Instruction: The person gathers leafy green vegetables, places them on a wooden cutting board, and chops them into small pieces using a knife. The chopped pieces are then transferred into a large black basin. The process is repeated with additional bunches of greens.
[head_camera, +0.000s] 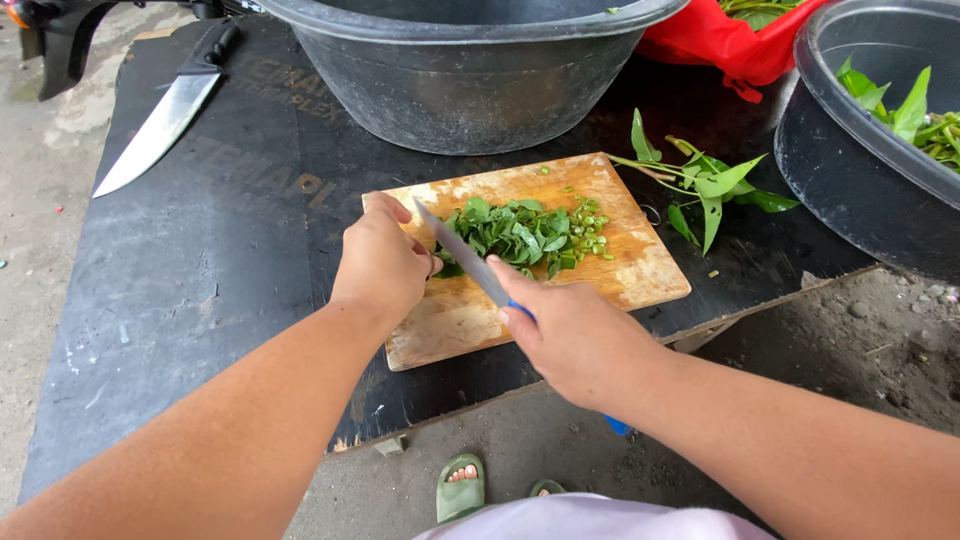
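Right hand (575, 335) wrapped tight round blue-handled knife (465, 252), blade angled up-left over greens. Left hand (380, 262) curled, knuckles up, pressing on near end of leafy bunch (515, 232) at middle of wooden cutting board (590, 275). Chopped stem bits (590, 228) at bunch's right end. Uncut leafy sprigs (715, 185) off board's right corner on black tabletop (220, 230). Second, bigger knife (165, 120) lying far left. Grey basin (470, 70) behind board.
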